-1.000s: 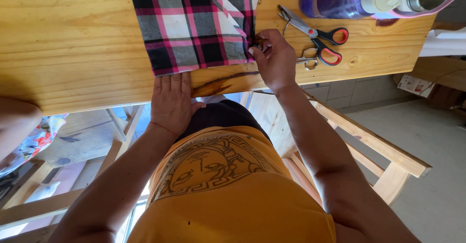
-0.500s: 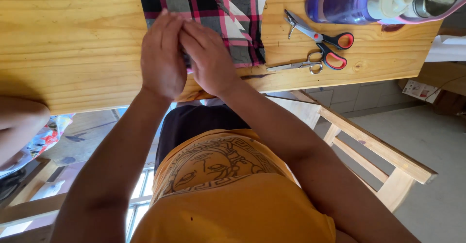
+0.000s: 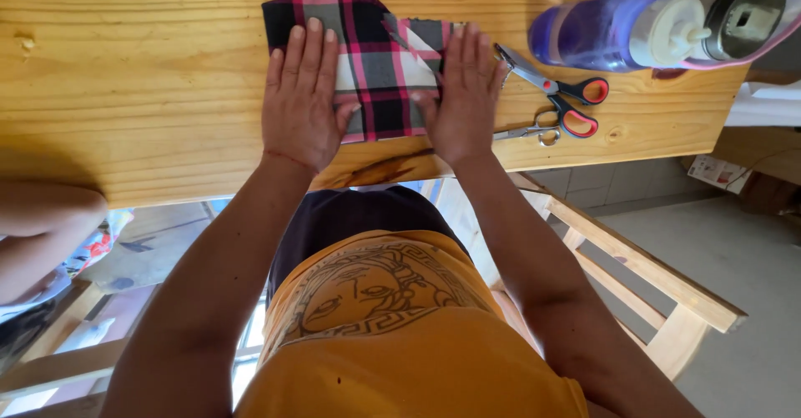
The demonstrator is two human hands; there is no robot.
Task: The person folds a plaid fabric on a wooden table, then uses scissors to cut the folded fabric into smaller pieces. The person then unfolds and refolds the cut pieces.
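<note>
Near the upper right of the frame one purple bottle [image 3: 596, 32] lies on its side on the wooden worktop [image 3: 125, 93]; what is inside cannot be seen. Two scissors lie beside it: one red-handled pair [image 3: 559, 93] and one small silver pair [image 3: 530, 133]. One checked cloth [image 3: 375, 67] sits at top middle. The left hand [image 3: 302, 101] and right hand [image 3: 460, 101] press flat on it, apart now, where half a second ago they overlapped.

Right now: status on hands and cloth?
Left hand and right hand flat, pressing plaid cloth on wooden table. Scissors lie right of the cloth, clear of it.
</note>
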